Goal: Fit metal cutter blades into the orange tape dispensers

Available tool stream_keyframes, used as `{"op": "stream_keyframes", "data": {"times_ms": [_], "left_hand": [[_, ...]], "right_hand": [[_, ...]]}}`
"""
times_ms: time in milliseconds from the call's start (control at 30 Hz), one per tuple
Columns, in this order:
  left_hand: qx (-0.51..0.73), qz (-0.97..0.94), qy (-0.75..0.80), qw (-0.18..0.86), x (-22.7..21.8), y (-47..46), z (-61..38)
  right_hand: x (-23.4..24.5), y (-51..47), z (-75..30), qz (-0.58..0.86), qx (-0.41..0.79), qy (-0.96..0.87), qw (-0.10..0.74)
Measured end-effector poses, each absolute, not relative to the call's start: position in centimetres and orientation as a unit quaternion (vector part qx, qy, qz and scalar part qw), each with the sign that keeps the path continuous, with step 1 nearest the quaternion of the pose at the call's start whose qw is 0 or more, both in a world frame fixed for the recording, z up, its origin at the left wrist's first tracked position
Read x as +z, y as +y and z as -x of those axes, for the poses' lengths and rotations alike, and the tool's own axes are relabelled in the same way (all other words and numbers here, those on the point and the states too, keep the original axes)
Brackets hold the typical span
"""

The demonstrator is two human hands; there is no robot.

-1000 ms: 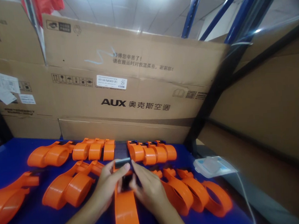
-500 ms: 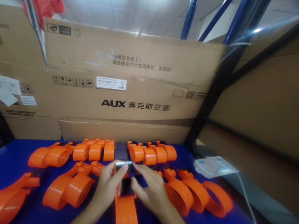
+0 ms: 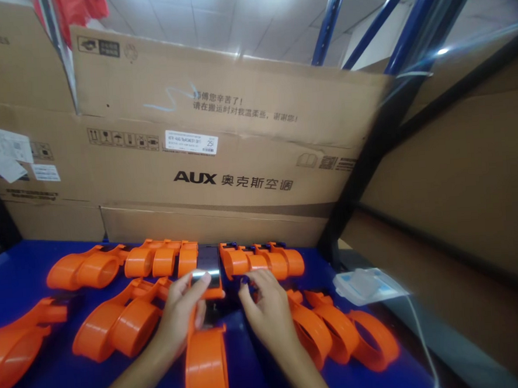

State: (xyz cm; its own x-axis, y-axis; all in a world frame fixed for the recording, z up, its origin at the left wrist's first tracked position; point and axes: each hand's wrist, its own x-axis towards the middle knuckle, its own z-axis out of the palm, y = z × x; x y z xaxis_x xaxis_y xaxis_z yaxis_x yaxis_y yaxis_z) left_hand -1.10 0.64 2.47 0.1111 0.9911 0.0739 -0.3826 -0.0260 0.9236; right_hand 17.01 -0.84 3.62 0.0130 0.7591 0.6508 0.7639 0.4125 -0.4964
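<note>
My left hand (image 3: 182, 307) is closed around the head of an orange tape dispenser (image 3: 206, 367), its thumb lying on a shiny dark plate. The dispenser's wide orange ring hangs down toward me. Just to the right, my right hand (image 3: 269, 310) pinches a small dark blue piece (image 3: 244, 280) between thumb and fingers, apart from the dispenser. The piece's exact shape is mostly hidden by the fingers. Beyond the left hand stands a dark, glossy upright block (image 3: 208, 255).
More orange dispensers stand in rows on the blue tabletop (image 3: 37, 377), at the back left (image 3: 99, 269), back right (image 3: 267, 265) and front right (image 3: 376, 342). A clear plastic box (image 3: 370, 285) lies at the right edge. A cardboard sheet (image 3: 242, 212) walls off the back.
My right hand has drawn away to the right from the dispenser, with the small dark blue piece in its fingers. My left hand and the dispenser have shifted slightly left.
</note>
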Motion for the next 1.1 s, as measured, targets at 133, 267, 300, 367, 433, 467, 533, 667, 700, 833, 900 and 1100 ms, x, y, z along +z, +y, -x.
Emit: {"op": "stream_keyframes", "data": {"times_ms": [133, 267, 300, 367, 433, 467, 533, 667, 700, 833, 900, 1100], "left_hand": [[0.576, -0.428, 0.348, 0.603, 2.6, 0.7, 1.1], [0.571, -0.426, 0.359, 0.603, 2.5, 0.7, 0.9], [0.567, -0.428, 0.362, 0.604, 2.5, 0.7, 0.9], [0.556, -0.435, 0.366, 0.606, 2.5, 0.6, 0.9], [0.549, -0.441, 0.367, 0.607, 2.5, 0.6, 0.9], [0.547, -0.444, 0.368, 0.607, 2.5, 0.5, 0.9], [0.545, -0.450, 0.368, 0.604, 2.5, 0.5, 0.9], [0.546, -0.452, 0.370, 0.600, 2.4, 0.6, 1.0], [0.546, -0.451, 0.370, 0.601, 2.4, 0.7, 1.0], [0.546, -0.454, 0.372, 0.598, 2.3, 0.7, 1.0], [0.545, -0.460, 0.374, 0.593, 2.3, 0.7, 1.0], [0.545, -0.457, 0.372, 0.597, 2.0, 0.7, 1.0]], "right_hand": [[2.6, -0.4, -17.2, 0.592, -0.016, -0.713, 0.375], [1.6, -0.3, -17.5, 0.608, -0.052, -0.719, 0.333], [1.4, -0.3, -17.5, 0.605, -0.058, -0.723, 0.329], [1.2, -0.2, -17.6, 0.600, -0.067, -0.729, 0.322], [1.2, -0.2, -17.6, 0.600, -0.069, -0.731, 0.317], [1.2, -0.2, -17.6, 0.599, -0.065, -0.733, 0.316], [1.2, -0.2, -17.6, 0.593, -0.056, -0.737, 0.320], [1.4, -0.2, -17.6, 0.594, -0.065, -0.736, 0.319], [1.5, -0.3, -17.5, 0.596, -0.068, -0.735, 0.316], [1.8, -0.3, -17.5, 0.589, -0.064, -0.739, 0.321], [1.9, -0.4, -17.5, 0.584, -0.061, -0.742, 0.324], [2.3, -0.6, -17.4, 0.590, -0.105, -0.736, 0.314]]}}
